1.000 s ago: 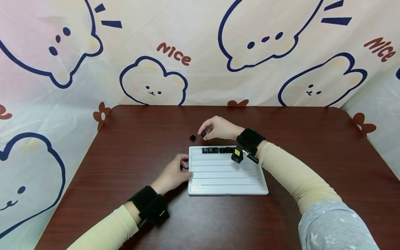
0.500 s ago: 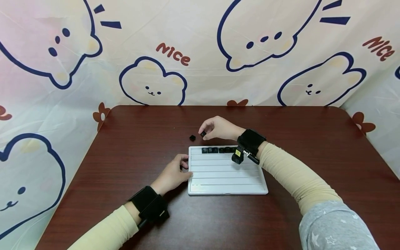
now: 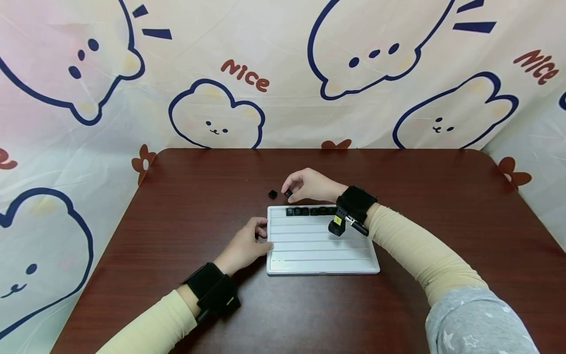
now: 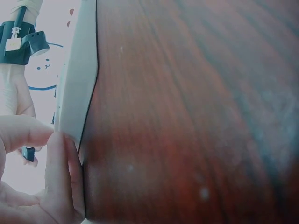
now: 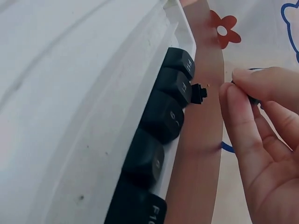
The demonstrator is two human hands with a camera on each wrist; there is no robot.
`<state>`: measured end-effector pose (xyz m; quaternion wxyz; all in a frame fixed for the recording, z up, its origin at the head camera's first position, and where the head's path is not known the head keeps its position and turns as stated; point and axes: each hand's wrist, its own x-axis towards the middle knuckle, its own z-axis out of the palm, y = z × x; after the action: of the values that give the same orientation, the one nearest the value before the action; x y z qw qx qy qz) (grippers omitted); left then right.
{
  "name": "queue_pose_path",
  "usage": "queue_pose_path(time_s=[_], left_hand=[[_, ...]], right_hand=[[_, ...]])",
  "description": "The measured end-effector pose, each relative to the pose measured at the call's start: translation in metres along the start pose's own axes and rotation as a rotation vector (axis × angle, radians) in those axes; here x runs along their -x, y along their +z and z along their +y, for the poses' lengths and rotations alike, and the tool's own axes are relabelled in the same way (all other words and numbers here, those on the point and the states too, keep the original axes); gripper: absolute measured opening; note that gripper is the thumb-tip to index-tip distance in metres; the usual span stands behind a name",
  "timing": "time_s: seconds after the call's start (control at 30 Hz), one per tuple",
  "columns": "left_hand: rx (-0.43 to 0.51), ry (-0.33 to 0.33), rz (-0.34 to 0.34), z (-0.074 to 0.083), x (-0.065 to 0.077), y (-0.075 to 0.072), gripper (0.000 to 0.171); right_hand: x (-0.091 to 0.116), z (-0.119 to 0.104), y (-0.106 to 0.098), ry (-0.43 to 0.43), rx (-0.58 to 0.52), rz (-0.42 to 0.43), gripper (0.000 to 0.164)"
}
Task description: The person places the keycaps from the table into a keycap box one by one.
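Note:
A flat white tray with ridged rows (image 3: 318,246) lies on the table, a line of black keycaps (image 3: 305,211) set along its far edge. My left hand (image 3: 245,248) holds the tray's left side, thumb at the rim and fingers against the edge. Beyond the far edge, my right hand (image 3: 315,186) pinches a black keycap (image 3: 288,193) between thumb and fingertips; in the right wrist view the fingers mostly hide this keycap (image 5: 253,100). Another loose keycap (image 3: 272,194) lies on the table just left of it. Printed legends show on the set keycaps (image 5: 161,116).
The dark brown wooden table (image 3: 177,221) reaches back to a patterned cloth (image 3: 283,113) hanging behind and at the sides. The camera on the right wrist (image 3: 337,226) hangs over the tray's upper right part and covers some of it.
The right hand has dipped slightly towards the tray's far edge, the keycap still pinched. The left hand and the tray stay where they were.

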<state>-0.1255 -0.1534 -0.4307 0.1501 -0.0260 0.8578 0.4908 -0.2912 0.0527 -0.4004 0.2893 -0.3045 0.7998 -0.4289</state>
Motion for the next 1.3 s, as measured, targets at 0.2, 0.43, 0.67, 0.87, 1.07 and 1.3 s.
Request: queue_pose_path(time_s=[0.2,0.43,0.67,0.87,1.07,1.3], left_hand=[[0.01,0.005,-0.007,-0.001,-0.001,-0.001,0.058],[0.015,0.016,-0.004,-0.001,-0.001,-0.001,0.058],[0.009,0.015,0.0,-0.002,-0.001,-0.001,0.058],[0.014,0.008,-0.003,-0.001,-0.001,0.0,0.059],[0.01,0.016,0.0,-0.001,0.0,0.0,0.058],[0.008,0.029,0.003,-0.001,0.0,0.0,0.058]], right_hand=[[-0.001,0.003,0.006,-0.035,0.044,-0.005,0.025],[-0.002,-0.001,0.012,-0.071,0.062,-0.034,0.02],[-0.002,-0.006,0.014,-0.063,0.087,-0.048,0.019],[-0.005,-0.005,0.014,-0.08,0.14,-0.039,0.023],[-0.006,-0.004,0.016,-0.069,0.148,-0.022,0.026],[-0.008,-0.01,0.02,-0.028,0.179,-0.001,0.029]])
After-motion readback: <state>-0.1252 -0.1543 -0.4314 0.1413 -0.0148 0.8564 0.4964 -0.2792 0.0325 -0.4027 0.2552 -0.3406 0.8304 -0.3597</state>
